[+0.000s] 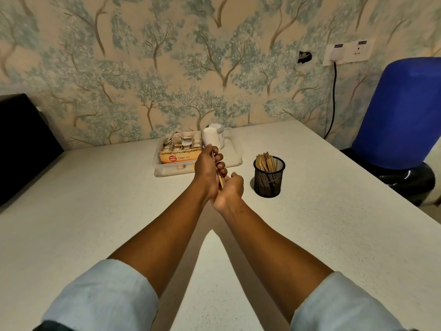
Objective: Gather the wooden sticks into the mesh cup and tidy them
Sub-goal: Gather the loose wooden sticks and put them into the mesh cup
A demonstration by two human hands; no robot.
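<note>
View: I am looking down along both my bare forearms, reaching out over a pale speckled bench (95,211), pale blue sleeves (102,297) rolled at the elbows.
Left grip: my left hand (207,173) is curling round a small bundle of sticks (221,179), fingers wrapped over them, knuckles facing away from me.
Right grip: my right hand (229,190) is closing on the near end of the same bundle, thumb and fingers folded round it, pressing against the left hand just below it.
Sticks in hand: only a short stretch of wood is showing between the two hands; the rest is hidden by my fingers.
Cup: a black mesh cup (269,177) is standing upright on the bench just to the right of my hands, not touching them.
Sticks in cup: more sticks (265,161) are standing in the cup, leaning unevenly, tips poking above the rim.
Tray: a clear tray (235,152) is sitting just beyond my hands, holding tea sachets (181,143), an orange tea box (179,156) and white paper cups (211,137).
Right edge: a blue water jug (401,111) is standing off the bench.
Wall: tree-patterned wallpaper (167,56) is running behind, with a socket (347,52) and black cord.
</note>
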